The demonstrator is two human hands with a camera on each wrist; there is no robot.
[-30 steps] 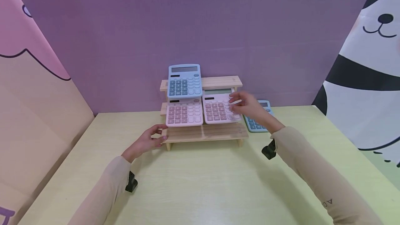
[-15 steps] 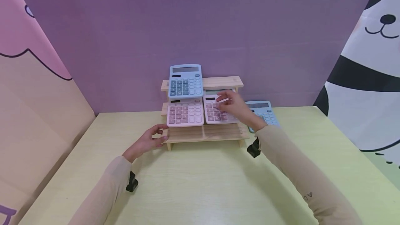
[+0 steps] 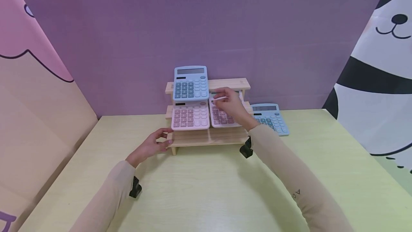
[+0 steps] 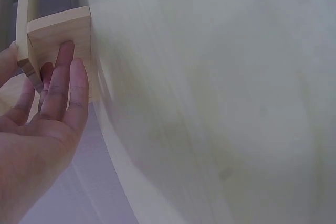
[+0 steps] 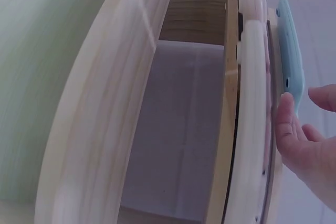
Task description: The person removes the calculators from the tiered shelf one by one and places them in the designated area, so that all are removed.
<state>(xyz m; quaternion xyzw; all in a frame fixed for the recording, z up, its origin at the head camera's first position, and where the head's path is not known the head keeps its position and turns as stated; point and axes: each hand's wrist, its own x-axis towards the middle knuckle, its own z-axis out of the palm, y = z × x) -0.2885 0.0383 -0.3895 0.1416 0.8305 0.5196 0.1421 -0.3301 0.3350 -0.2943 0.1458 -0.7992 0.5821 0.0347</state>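
Note:
A wooden three-step rack (image 3: 225, 137) stands on the table. On its top step leans a blue calculator (image 3: 190, 83). Two pink calculators sit side by side on the middle step: the left pink calculator (image 3: 190, 117) in full view below the blue one, the right pink calculator (image 3: 222, 117) partly hidden. My left hand (image 3: 152, 144) holds the left end of the bottom step, thumb and fingers on either side of the plank (image 4: 23, 19). My right hand (image 3: 230, 105) hovers before the right pink calculator, fingertips beside the blue calculator's lower edge (image 5: 295, 85), thumb apart from it.
A second blue calculator (image 3: 271, 117) lies on the pale table (image 3: 206, 189) right of the rack, partly behind my right forearm. A purple backdrop (image 3: 206, 28) rises close behind the rack. Printed cartoon panels flank the table.
My right hand has moved left across the right pink calculator toward the upper blue calculator, uncovering more of the blue calculator on the table. My left hand stays at the rack.

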